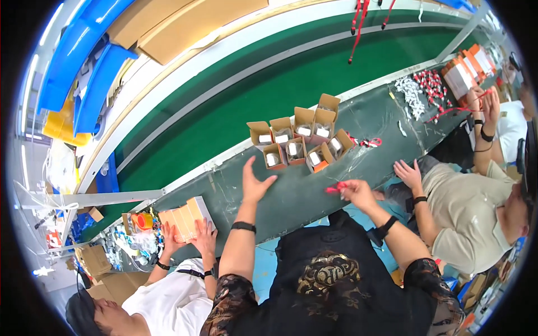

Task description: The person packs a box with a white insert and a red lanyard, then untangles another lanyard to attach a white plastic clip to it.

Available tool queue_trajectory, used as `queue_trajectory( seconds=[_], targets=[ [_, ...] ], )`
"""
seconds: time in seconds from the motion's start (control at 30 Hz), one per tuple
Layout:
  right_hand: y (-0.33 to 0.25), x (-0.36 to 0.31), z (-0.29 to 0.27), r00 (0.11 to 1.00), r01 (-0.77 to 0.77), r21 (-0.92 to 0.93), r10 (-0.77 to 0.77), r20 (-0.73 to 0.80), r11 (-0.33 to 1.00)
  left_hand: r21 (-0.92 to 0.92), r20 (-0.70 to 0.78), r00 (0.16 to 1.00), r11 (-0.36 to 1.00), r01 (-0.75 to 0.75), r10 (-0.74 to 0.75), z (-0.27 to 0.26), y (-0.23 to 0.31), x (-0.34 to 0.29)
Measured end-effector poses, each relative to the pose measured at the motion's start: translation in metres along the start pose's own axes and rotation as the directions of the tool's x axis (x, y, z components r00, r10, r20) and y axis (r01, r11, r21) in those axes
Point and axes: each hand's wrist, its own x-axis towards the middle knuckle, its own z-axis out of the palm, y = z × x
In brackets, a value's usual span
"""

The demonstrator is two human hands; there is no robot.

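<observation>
Right hand (358, 195) pinches small red piece (335, 188) between thumb and fingers, over near side of worktop (280, 210); fingertip grip probably suits something so slight (blurred, perhaps bundled cord). Left hand (256, 185) empty, thumb spread wide from fingers, near cartons (304, 115). Cartons huddle toward worktop's far edge, flaps up, likely for easy access from above; white-topped contents show inside. Red cords (370, 143) lie just right of them, presumably for short reach.

Gold emblem (329, 273) on black shirt (291, 305) — no wording clearly legible.
</observation>
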Motion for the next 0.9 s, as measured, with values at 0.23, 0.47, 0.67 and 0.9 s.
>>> queue_trajectory(
  seconds=[0.23,0.47,0.67,0.9],
  targets=[
    [-0.131,-0.063,0.063,0.962,0.056,0.33,-0.139,0.236,0.942,-0.258,-0.081,0.997,0.966,-0.015,-0.006,0.057,0.025,0.01],
    [-0.205,-0.076,0.108,0.87,0.352,0.365,-0.445,0.212,0.862,-0.163,-0.277,0.956,0.976,-0.147,0.098,0.04,0.057,-0.024],
    [-0.212,-0.066,0.127,0.608,0.794,-0.238,-0.739,0.29,0.56,-0.088,-0.428,0.898,0.985,-0.151,0.099,-0.017,0.133,-0.064],
    [-0.217,-0.085,0.145,0.503,0.679,-0.734,-0.742,0.443,0.022,0.068,-0.567,0.818,0.995,-0.074,0.1,-0.037,0.157,-0.085]
  ],
)
